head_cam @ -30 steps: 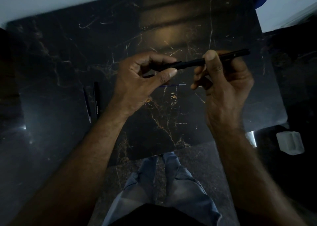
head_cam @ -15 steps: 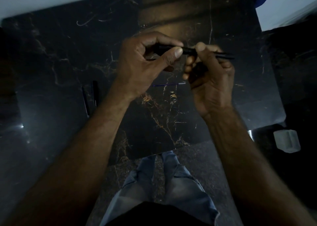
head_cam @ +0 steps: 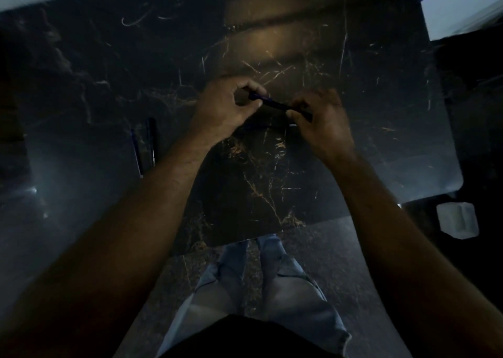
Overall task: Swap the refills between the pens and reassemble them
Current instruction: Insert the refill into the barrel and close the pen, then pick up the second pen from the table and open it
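Both of my hands grip one dark pen above the middle of the black marble table. My left hand pinches its left end and my right hand closes around its right end. A thin refill lies flat on the table just below the hands, mostly hidden by them. At the left lie a dark pen barrel and a thin blue refill, side by side. The light is dim and details of the pen parts are hard to make out.
The table's front edge runs just past my knees, with dark floor below. A small white box sits on the floor at the right. A white sheet lies at the far right corner.
My hands have dropped closer to the table and moved together. Less of the pen shows past my right hand than before. The parts at the left have stayed put.
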Motion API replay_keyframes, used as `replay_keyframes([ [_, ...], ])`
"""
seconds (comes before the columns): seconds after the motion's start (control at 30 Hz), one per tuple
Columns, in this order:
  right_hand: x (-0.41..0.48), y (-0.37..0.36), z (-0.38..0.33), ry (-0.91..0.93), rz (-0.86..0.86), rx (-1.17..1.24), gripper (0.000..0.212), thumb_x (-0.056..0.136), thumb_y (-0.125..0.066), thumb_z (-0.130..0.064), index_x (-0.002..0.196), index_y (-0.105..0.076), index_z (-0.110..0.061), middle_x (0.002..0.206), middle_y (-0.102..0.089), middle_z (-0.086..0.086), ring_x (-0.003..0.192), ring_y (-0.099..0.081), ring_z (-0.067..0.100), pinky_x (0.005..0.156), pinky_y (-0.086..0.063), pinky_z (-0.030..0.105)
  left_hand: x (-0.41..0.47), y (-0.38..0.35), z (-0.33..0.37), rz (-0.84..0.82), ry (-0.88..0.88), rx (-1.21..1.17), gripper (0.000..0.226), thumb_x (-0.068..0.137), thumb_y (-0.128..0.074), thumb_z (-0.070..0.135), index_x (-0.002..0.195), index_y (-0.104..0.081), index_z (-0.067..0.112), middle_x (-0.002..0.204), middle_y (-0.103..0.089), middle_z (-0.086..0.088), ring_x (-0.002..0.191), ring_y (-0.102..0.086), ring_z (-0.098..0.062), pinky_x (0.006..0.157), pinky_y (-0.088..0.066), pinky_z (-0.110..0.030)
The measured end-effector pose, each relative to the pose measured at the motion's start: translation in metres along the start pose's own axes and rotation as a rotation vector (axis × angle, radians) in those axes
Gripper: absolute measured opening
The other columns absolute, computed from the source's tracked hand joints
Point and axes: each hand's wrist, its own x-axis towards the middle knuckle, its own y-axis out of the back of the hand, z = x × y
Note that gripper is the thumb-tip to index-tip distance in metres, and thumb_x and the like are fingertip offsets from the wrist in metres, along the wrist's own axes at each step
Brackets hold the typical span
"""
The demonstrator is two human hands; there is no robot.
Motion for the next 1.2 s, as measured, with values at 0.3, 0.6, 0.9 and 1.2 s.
replay_keyframes([
  [0.3, 0.02, -0.032, 0.008, -0.11, 0.061, -0.219, 0.026, 0.097, -0.069, -0.03, 0.118, -0.071, -0.014, 0.121, -0.065, 0.013, 0.121, -0.054, 0.035, 0.096, -0.049, 0.05, -0.02, -0.011, -0.022, 0.133, 0.052, 0.048, 0.022, 0.098, -0.069, 0.015, 0.119, -0.075, 0.019, 0.121, -0.072, 0.0, 0.121, -0.066, -0.019, 0.105, -0.055, -0.045],
  [0.6, 0.021, -0.026, 0.006, -0.11, 0.022, -0.209, 0.037, 0.096, -0.07, -0.035, 0.127, -0.069, -0.015, 0.132, -0.062, 0.012, 0.128, -0.052, 0.033, 0.103, -0.047, 0.052, -0.037, -0.011, -0.014, 0.219, 0.037, 0.049, 0.025, 0.097, -0.066, 0.008, 0.119, -0.074, 0.016, 0.122, -0.071, 0.002, 0.114, -0.066, -0.021, 0.092, -0.059, -0.047],
  [0.9, 0.02, -0.025, 0.002, -0.114, 0.032, -0.195, 0.034, 0.096, -0.071, -0.031, 0.125, -0.07, -0.014, 0.127, -0.062, 0.014, 0.122, -0.053, 0.035, 0.099, -0.048, 0.051, -0.045, -0.013, -0.007, 0.207, 0.028, 0.054, 0.024, 0.097, -0.066, 0.006, 0.119, -0.074, 0.015, 0.121, -0.071, 0.001, 0.116, -0.065, -0.023, 0.098, -0.056, -0.049],
  [1.2, 0.02, -0.025, 0.002, -0.111, 0.06, -0.186, 0.036, 0.093, -0.075, -0.03, 0.124, -0.071, -0.013, 0.125, -0.062, 0.016, 0.121, -0.054, 0.036, 0.097, -0.05, 0.053, -0.049, -0.015, -0.007, 0.228, 0.007, 0.072, 0.023, 0.097, -0.067, 0.006, 0.118, -0.074, 0.014, 0.121, -0.073, -0.001, 0.116, -0.066, -0.023, 0.096, -0.056, -0.048],
])
